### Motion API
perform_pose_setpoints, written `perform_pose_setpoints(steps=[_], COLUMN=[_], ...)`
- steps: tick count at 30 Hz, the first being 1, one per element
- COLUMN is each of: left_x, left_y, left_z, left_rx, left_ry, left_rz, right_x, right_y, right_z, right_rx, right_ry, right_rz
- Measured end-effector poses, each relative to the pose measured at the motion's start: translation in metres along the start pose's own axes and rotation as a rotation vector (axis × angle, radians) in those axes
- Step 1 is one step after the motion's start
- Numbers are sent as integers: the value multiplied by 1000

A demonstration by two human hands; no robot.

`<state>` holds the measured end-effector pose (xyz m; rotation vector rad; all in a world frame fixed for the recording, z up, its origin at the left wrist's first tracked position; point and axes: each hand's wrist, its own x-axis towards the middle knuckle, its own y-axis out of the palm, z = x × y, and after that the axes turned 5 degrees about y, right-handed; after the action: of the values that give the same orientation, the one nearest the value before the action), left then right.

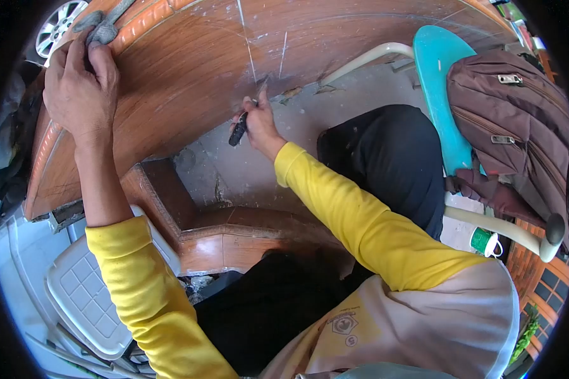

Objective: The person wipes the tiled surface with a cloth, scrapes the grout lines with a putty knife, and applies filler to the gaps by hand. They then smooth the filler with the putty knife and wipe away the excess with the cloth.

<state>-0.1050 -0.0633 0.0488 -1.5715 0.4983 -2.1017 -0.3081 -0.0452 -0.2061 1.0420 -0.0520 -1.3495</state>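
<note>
My left hand (82, 88) is at the top left, its fingers closed round a lumpy grey cloth (105, 33) at the moulded orange edge of a brown wood-look tiled surface (189, 82). Near the middle, my right hand (259, 123) grips a small tool with a dark handle (238, 130). The tool's far end is by the lower part of the tiles, below a pale joint line; its tip is too small to make out.
A turquoise chair (439, 95) with cream metal legs stands at the right, holding a brown backpack (512, 126). A tiled step (234, 243) lies below the hands. A white plastic seat (88, 290) is at the lower left, and a green spool (480, 240) at the right.
</note>
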Motion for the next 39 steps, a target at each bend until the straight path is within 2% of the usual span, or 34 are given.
perform_pose_setpoints(steps=[6, 9, 10, 11, 13, 15, 17, 21, 23, 24, 27, 28, 31, 32, 35, 39], left_x=[-2, -1, -4, -5, -3, -4, -5, 2, 7, 7, 2, 1, 0, 2, 0, 3], left_y=[0, 0, 2, 2, 2, 5, 6, -20, -23, -23, -17, -14, -12, -12, -16, -14], left_z=[1, -2, 3, 4, 6, 7, 6, -19, -31, -31, -21, -21, -20, -17, -21, -28], left_rx=[53, 36, 54, 46, 31, 71, 93, -121, -91, -68, -45, -44, 9, -15, -76, -42], left_ry=[26, 26, -15, -8, 7, -7, -31, 3, -74, -116, -78, -63, -84, -66, -61, -84], left_rz=[-13, -70, 14, 16, 14, -7, 10, -130, -130, -131, -135, -135, -136, -149, -140, -176], right_x=[-4, -36, -44, -53, -55, -67, -72, -54, -49, -53, -60, -55, -34, -36, -58, -43], right_y=[-30, -21, -21, -23, -31, -18, -1, 15, 16, 19, 28, 29, 29, 24, 31, 29], right_z=[14, 63, 81, 99, 142, 176, 206, 226, 225, 230, 251, 253, 250, 247, 260, 254], right_rx=[-4, 32, 77, 122, 181, 328, 416, 527, 538, 491, 577, 597, 530, 488, 633, 627], right_ry=[65, 92, 129, 168, 352, 386, 409, 411, 415, 339, 414, 417, 524, 254, 455, 443], right_rz=[7, -43, -20, -1, 212, 427, 488, 276, 179, 214, 308, 199, 66, 39, 260, 168])
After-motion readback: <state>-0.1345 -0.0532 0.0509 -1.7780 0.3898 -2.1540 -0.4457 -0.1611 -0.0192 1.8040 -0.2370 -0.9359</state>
